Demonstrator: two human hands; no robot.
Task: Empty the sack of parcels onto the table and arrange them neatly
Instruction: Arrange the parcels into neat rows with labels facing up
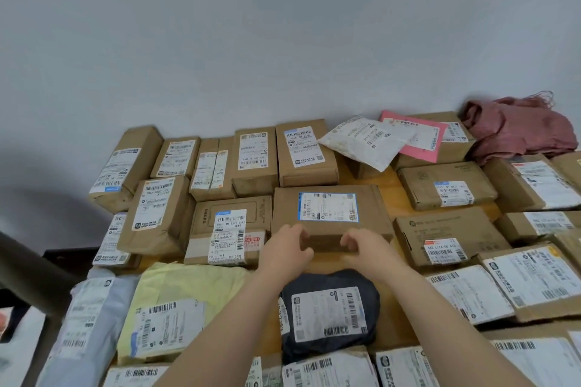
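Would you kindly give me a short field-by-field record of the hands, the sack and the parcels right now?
Hands: left hand and right hand both grip the near edge of the blue-labelled box
Box: lies flat, label up
Sack: red sack crumpled at far right by the wall
Soft parcels: dark grey bag nearer than the box, yellow bag to its left
Untidy spot: white mailer and pink mailer askew atop cartons
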